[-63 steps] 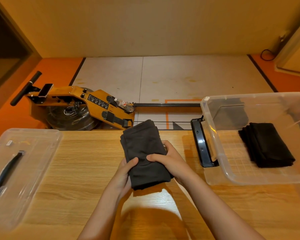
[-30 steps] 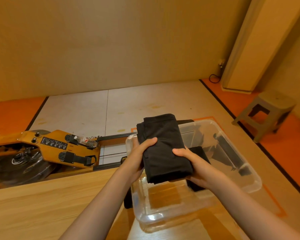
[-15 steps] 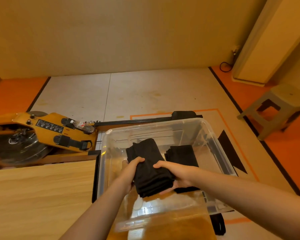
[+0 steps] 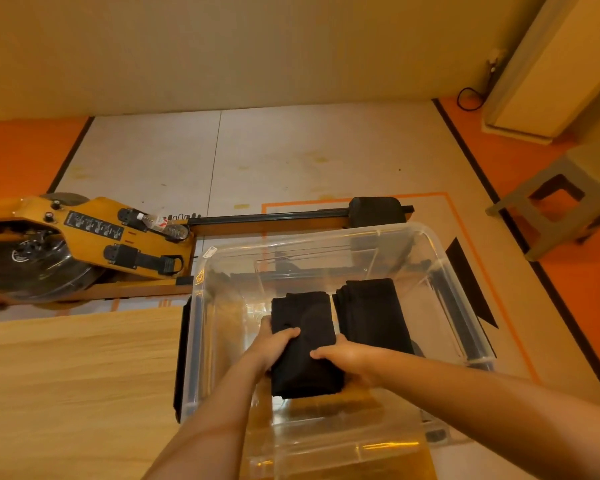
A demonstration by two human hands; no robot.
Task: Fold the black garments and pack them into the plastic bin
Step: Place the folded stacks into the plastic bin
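While both hands grip it, left hand [image 4: 274,344] and right hand [image 4: 352,358] at its sides, the folded black garment [image 4: 303,344] sits inside the clear plastic bin [image 4: 465,289], beside another folded black garment [image 4: 373,313].

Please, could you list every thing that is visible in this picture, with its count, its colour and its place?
plastic bin: one, clear, at the right end of the table
held garment: one, black, folded, inside the bin, left side
packed garment: one, black, folded, inside the bin, right of the held one
table: one, light wood, lower left
rowing machine: one, orange-brown with black parts, on the floor behind the table
stool: one, grey, on the floor, far right
left hand: one, grips the held garment's left edge
right hand: one, grips its right edge
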